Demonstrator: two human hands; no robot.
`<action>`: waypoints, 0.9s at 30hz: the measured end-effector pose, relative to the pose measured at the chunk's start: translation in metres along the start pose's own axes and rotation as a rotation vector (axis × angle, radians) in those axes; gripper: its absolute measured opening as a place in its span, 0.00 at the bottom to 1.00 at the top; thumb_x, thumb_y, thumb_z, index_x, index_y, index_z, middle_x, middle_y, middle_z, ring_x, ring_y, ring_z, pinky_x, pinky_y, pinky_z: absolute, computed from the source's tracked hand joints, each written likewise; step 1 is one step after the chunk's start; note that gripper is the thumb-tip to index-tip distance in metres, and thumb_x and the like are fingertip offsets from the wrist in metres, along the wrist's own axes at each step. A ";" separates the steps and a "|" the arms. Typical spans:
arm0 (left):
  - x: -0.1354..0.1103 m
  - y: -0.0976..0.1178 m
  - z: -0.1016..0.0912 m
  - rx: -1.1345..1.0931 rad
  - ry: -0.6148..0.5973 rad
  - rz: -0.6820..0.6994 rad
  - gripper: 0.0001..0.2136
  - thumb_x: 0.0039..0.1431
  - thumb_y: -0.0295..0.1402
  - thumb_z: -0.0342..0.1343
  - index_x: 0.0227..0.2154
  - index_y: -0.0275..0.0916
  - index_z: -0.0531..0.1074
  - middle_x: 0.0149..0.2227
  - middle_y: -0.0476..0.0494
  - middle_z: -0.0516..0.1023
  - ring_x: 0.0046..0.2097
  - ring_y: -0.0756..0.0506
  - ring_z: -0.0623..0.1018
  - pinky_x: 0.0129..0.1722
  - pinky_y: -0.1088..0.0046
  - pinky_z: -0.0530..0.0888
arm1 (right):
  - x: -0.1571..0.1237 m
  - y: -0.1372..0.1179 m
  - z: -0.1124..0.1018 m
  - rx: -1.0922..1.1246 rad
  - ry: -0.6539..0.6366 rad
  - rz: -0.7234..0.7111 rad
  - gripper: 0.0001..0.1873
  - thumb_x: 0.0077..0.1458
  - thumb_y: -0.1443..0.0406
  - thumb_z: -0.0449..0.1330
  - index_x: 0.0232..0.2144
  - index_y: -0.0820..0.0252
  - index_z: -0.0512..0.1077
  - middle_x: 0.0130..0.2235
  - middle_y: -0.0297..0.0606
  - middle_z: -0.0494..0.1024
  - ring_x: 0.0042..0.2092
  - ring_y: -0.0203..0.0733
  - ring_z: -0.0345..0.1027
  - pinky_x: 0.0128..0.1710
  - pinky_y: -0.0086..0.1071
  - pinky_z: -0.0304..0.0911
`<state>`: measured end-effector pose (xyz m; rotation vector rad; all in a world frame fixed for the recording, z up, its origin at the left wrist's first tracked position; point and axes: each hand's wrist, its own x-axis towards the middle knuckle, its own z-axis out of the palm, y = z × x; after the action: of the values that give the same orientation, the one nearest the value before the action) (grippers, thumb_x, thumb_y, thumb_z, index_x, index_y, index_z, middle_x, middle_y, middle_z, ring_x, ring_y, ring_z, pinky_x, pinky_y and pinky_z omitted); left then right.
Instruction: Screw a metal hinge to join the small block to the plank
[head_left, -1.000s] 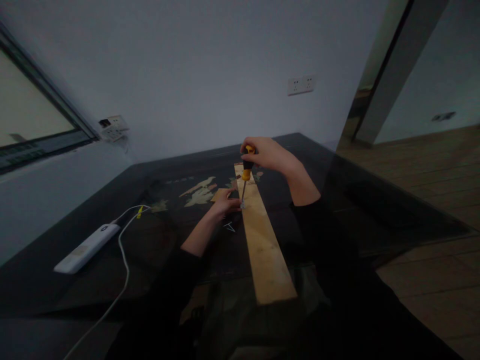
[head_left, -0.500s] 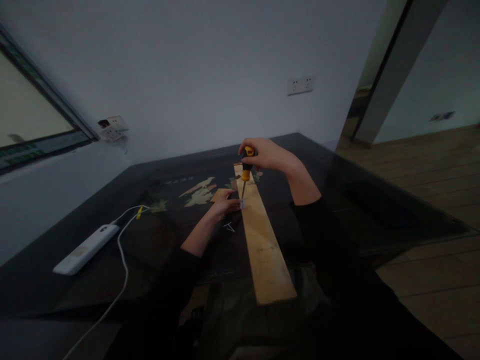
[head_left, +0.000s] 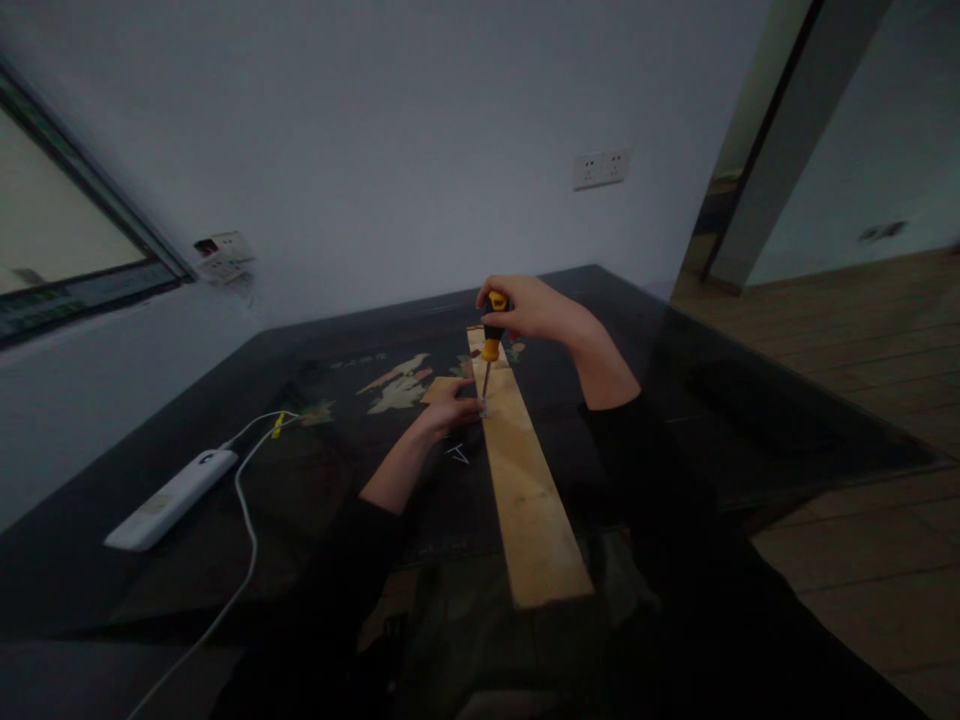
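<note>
A long wooden board [head_left: 529,490] lies lengthwise before me, its near end sticking out past the table edge. My right hand [head_left: 523,305] is wrapped round the yellow-and-black handle of a screwdriver [head_left: 490,348], whose shaft points down. Its tip meets a small shiny metal piece [head_left: 484,409] at the board's left edge; the exact kind is too small to tell. The fingertips of my left hand [head_left: 448,411] hold that piece against the board. Partly behind the left hand is a small flat wooden piece [head_left: 441,389]. Loose screws [head_left: 458,454] lie just below the left wrist.
A white power strip [head_left: 172,498] with a white cable [head_left: 250,530] lies on the left of the dark table [head_left: 322,500]. The table has a printed flower pattern [head_left: 397,390]. A wall [head_left: 420,150] with a socket [head_left: 601,169] rises behind.
Hardly anything differs. The screwdriver stays on the metal piece, with both hands in nearly the same places; the whole view has shifted very slightly.
</note>
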<state>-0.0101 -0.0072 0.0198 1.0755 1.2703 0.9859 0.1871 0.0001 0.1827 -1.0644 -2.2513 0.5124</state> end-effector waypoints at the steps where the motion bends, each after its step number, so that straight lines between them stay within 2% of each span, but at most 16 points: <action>1: 0.000 0.000 0.000 -0.005 0.004 -0.009 0.29 0.51 0.20 0.63 0.56 0.37 0.63 0.33 0.44 0.79 0.33 0.48 0.79 0.37 0.71 0.78 | 0.000 0.000 0.000 0.000 0.001 -0.002 0.13 0.53 0.69 0.59 0.43 0.62 0.70 0.40 0.38 0.74 0.25 0.28 0.64 0.23 0.26 0.62; 10: 0.000 0.002 0.003 0.010 0.031 -0.025 0.34 0.47 0.19 0.66 0.57 0.36 0.62 0.32 0.46 0.77 0.33 0.47 0.79 0.38 0.70 0.78 | 0.000 0.000 0.000 -0.023 0.011 -0.005 0.12 0.53 0.68 0.59 0.42 0.61 0.71 0.39 0.37 0.74 0.25 0.29 0.64 0.24 0.26 0.61; 18: -0.001 0.005 0.004 -0.003 0.000 -0.073 0.29 0.54 0.19 0.59 0.58 0.36 0.61 0.30 0.47 0.78 0.30 0.50 0.79 0.35 0.74 0.76 | 0.000 -0.001 0.000 0.020 -0.013 0.005 0.12 0.54 0.68 0.59 0.43 0.61 0.70 0.39 0.38 0.74 0.26 0.30 0.66 0.24 0.27 0.63; 27: -0.002 0.005 0.007 0.010 0.050 -0.058 0.27 0.55 0.20 0.58 0.57 0.36 0.61 0.29 0.49 0.77 0.28 0.52 0.78 0.33 0.76 0.75 | 0.000 0.000 0.001 0.016 -0.014 0.009 0.12 0.53 0.68 0.60 0.42 0.61 0.69 0.41 0.39 0.74 0.26 0.29 0.66 0.23 0.25 0.62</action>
<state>-0.0029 -0.0083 0.0246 1.0215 1.3409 0.9684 0.1863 -0.0003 0.1824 -1.0659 -2.2520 0.5426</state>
